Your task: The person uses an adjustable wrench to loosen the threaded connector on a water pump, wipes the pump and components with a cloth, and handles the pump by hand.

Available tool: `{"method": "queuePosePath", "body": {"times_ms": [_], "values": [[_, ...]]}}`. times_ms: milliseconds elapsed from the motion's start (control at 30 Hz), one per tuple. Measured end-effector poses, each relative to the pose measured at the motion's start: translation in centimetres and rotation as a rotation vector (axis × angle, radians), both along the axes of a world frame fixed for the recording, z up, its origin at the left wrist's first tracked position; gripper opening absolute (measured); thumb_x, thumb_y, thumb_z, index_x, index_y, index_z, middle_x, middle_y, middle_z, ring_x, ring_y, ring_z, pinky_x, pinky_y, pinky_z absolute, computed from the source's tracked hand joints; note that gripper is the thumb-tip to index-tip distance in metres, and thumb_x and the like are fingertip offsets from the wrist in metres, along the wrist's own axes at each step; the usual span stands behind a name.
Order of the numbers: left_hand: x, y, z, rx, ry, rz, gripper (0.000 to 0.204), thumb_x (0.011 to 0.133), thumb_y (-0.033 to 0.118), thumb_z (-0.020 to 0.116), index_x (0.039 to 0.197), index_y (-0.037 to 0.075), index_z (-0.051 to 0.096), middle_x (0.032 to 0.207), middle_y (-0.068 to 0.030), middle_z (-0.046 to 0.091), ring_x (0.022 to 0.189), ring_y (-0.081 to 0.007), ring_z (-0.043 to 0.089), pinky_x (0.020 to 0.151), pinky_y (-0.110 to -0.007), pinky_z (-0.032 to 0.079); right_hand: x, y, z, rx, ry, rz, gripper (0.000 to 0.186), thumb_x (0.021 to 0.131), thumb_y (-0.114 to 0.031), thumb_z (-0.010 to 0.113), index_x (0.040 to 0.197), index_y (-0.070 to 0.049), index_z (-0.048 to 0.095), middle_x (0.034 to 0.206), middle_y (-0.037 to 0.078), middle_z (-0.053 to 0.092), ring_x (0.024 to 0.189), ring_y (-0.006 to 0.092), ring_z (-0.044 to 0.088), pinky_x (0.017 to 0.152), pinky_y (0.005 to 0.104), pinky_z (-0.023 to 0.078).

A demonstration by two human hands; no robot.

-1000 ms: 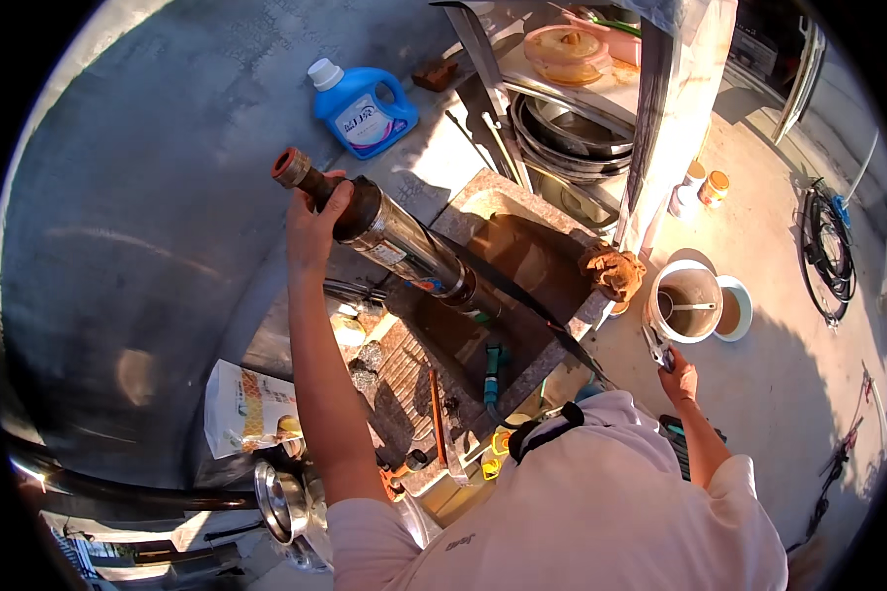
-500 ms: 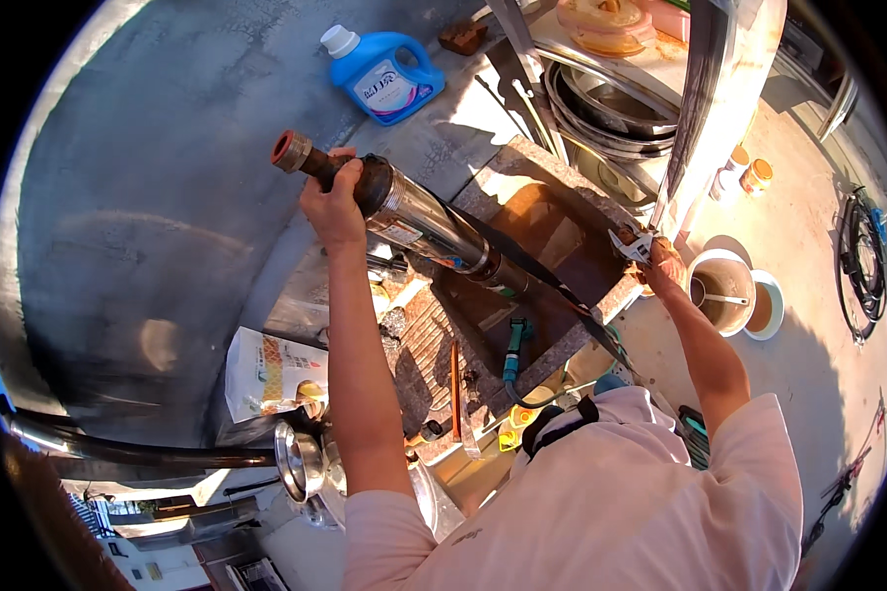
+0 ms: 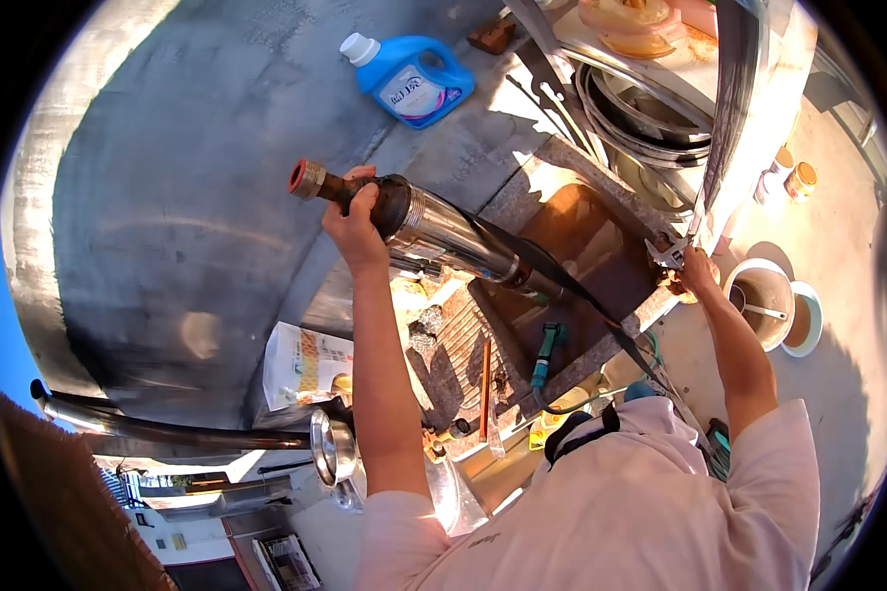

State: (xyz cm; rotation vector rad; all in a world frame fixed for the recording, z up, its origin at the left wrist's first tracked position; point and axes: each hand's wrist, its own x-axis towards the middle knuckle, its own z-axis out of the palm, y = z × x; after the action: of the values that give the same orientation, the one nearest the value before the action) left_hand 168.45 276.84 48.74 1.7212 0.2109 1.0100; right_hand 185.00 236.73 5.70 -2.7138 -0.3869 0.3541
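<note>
Here's the left hand [image 3: 357,229], wrapped around the neck of a pump-like steel cylinder [image 3: 453,229], which slants down over the stone sink [image 3: 609,185]; its lower end sits in shadow, so I can't tell what it rests on. Over at the sink's right corner, the right hand [image 3: 700,274] grips an adjustable wrench [image 3: 672,256], well apart from the cylinder. This looks like steadying with tool in hand; any next move seems to call for a firm left-hand hold on that tilted body.

Ribbed stone drainboard [image 3: 465,340]: orange rod [image 3: 486,384], metallic scrubbers [image 3: 430,318]. Pale floor [image 3: 808,424]: bucket [image 3: 774,286], white basin [image 3: 816,337], orange jar [image 3: 801,181].
</note>
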Motion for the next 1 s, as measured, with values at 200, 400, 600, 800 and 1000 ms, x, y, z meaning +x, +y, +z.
{"method": "queuePosePath", "body": {"times_ms": [200, 400, 600, 800, 1000], "values": [[0.2, -0.1, 0.3, -0.006, 0.005, -0.029, 0.026, 0.075, 0.009, 0.057, 0.094, -0.007, 0.063, 0.102, -0.0088, 0.062, 0.094, -0.0168, 0.055, 0.089, -0.029, 0.042, 0.4, 0.4, -0.9, 0.023, -0.07, -0.002, 0.042, 0.068, -0.014, 0.076, 0.102, -0.004, 0.054, 0.098, 0.022, 0.062, 0.092, 0.0403, 0.062, 0.074, 0.0482, 0.049], [0.1, -0.2, 0.0, -0.034, -0.013, -0.029, 0.023, 0.076, 0.007, 0.057, 0.093, -0.006, 0.063, 0.102, -0.0098, 0.062, 0.096, -0.0185, 0.055, 0.091, -0.029, 0.042, 0.3, 0.8, -0.6, -0.009, -0.024, -0.026, 0.037, 0.068, -0.008, 0.072, 0.1, -0.004, 0.054, 0.097, 0.023, 0.062, 0.091, 0.0407, 0.063, 0.074, 0.0479, 0.049], [0.1, 0.0, 0.0, -0.043, -0.038, -0.039, 0.021, 0.075, 0.005, 0.057, 0.092, -0.006, 0.063, 0.101, -0.0091, 0.062, 0.093, -0.0172, 0.056, 0.087, -0.028, 0.043, 0.5, 1.1, -0.8, 0.061, 0.115, -0.175, 0.033, 0.071, -0.009, 0.071, 0.1, -0.007, 0.057, 0.1, 0.019, 0.063, 0.093, 0.0377, 0.063, 0.074, 0.0465, 0.05], [0.5, -0.7, 0.5, 0.005, -0.036, -0.034, 0.021, 0.074, 0.005, 0.057, 0.09, -0.007, 0.063, 0.098, -0.0094, 0.063, 0.091, -0.0172, 0.056, 0.086, -0.029, 0.043, 0.3, 0.6, -0.5, 0.061, 0.066, -0.204, 0.033, 0.07, -0.012, 0.073, 0.099, -0.006, 0.057, 0.098, 0.019, 0.064, 0.093, 0.0377, 0.063, 0.076, 0.0464, 0.05], [-0.2, 0.0, 0.0, -0.025, -0.034, -0.025, 0.022, 0.074, 0.005, 0.057, 0.092, -0.007, 0.063, 0.099, -0.0097, 0.063, 0.094, -0.0179, 0.056, 0.088, -0.029, 0.043, -0.5, 1.4, 0.2, 0.103, 0.078, -0.187, 0.031, 0.071, -0.011, 0.07, 0.099, -0.007, 0.057, 0.095, 0.019, 0.064, 0.092, 0.0382, 0.063, 0.075, 0.0467, 0.05]]}}
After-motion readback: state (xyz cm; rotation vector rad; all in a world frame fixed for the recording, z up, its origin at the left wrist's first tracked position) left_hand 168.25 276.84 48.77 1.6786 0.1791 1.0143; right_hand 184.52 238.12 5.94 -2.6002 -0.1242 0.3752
